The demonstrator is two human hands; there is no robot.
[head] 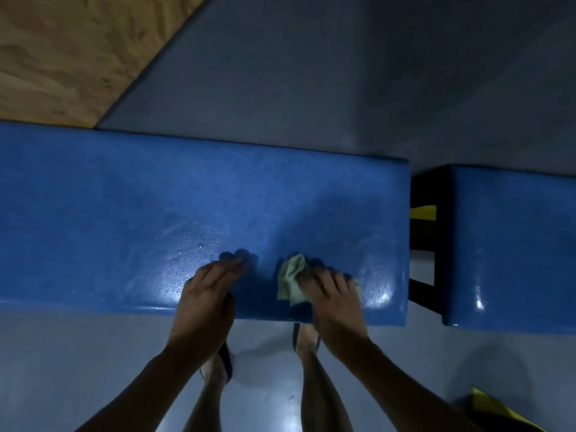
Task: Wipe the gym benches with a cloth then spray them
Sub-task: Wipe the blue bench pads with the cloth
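cloth [291,280]: pale green, bunched — flat on the blue bench [124,213], near its front edge toward the right end
right hand [335,294]: fingers spread, pressing the cloth down, not clenched round it
left hand [205,288]: fingers straight, tips braced on the pad, holds nothing
step: wiping — keep pressure even, overlap passes, cover the dull far half and corners
second bench [511,244]: just right, across a gap
spray: no bottle in view
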